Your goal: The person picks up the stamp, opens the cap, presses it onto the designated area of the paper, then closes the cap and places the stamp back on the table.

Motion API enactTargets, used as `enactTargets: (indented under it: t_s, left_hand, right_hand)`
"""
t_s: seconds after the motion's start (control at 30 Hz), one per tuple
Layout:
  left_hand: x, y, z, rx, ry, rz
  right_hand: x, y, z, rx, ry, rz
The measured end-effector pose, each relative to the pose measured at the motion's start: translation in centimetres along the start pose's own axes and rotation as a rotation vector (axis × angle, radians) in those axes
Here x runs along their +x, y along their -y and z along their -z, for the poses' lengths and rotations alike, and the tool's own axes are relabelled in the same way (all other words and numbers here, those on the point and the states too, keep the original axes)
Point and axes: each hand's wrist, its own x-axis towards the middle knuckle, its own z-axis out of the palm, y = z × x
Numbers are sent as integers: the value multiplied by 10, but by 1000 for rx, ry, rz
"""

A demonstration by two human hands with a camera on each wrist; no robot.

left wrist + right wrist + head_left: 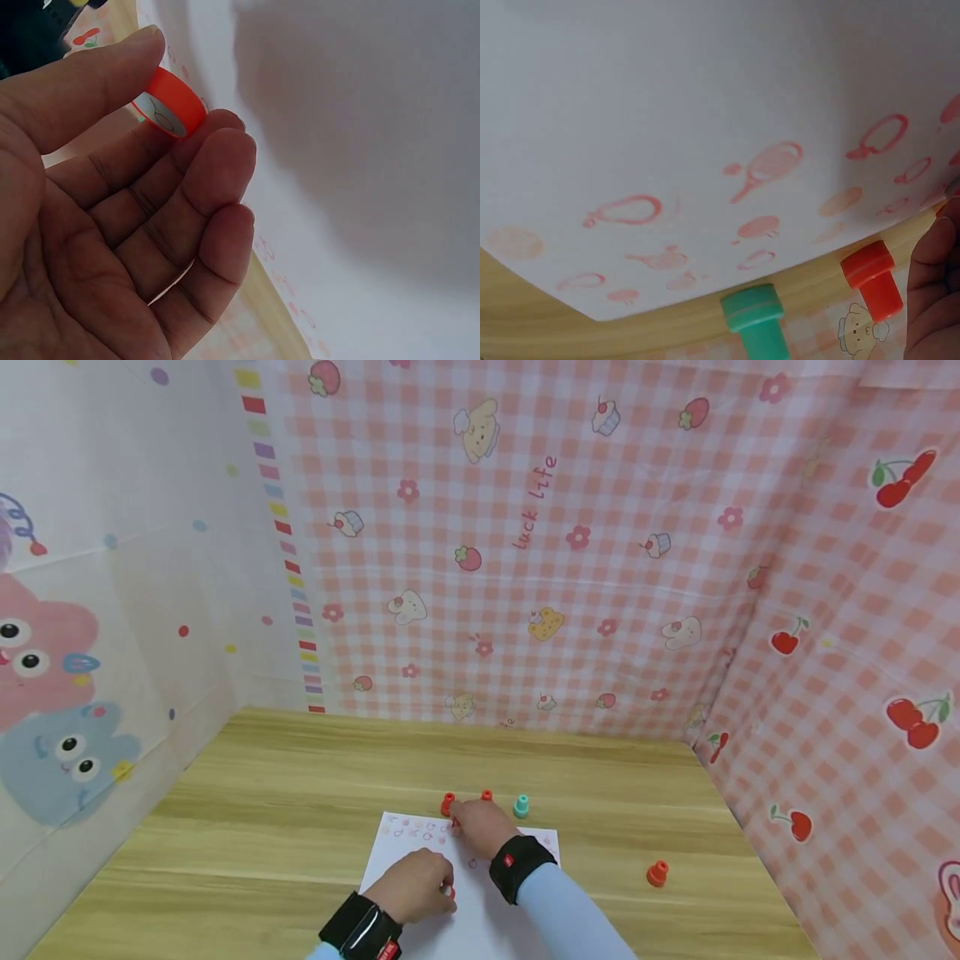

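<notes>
So, at the far left hangs a white cloth [150,585] with cartoon figures and coloured dots, beside a wood-grain table [225,827]. Next comes a sheet of white paper [483,935] lying on the table, with the left hand [414,885] over it, at about eight o'clock from the right hand [482,825]. Thumb and fingers of that left hand pinch a small red round piece [180,101]; its pale face, with a thin dark line drawing, shows in the left wrist view. A black band [351,925] circles the wrist. Red and orange prints [776,163], some shaped like rackets, run along the paper's far side. A red stamp [447,803] stands just past the paper's far edge, at ten o'clock from the right hand. The right hand itself leans over that edge, fingers curled round a small red object [455,826]; they mostly hide it, and I cannot tell whether it touches the paper. At twelve o'clock another red stamp [871,277] stands partly behind the hand, with checked cloth [510,585] hanging beyond; a teal stamp [521,807] is at two. An orange-red stamp [657,874] sits well apart, between three and four.
</notes>
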Motion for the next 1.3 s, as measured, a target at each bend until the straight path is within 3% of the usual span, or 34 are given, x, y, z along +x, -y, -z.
enactTargets:
  t_s: [0.23,0.47,0.7,0.83,1.17,1.3]
  left_hand:
    - [0,1,-1,1,6,12]
    - [-1,-1,1,-8,8,8]
    - [-1,-2,0,-12,16,3]
    - [-1,-1,-1,0,6,-12]
    - [0,1,-2,-19,12,2]
    - [0,2,-4,-6,5,-13]
  right_hand:
    - [5,3,11,-12,65,-1]
    - [0,6,15,-101,2,67]
    - [1,1,18,75,104,-32]
    - [2,-2,16,121,125,-67]
    - [2,10,18,-64,126,-35]
    - [1,8,12,-79,103,-9]
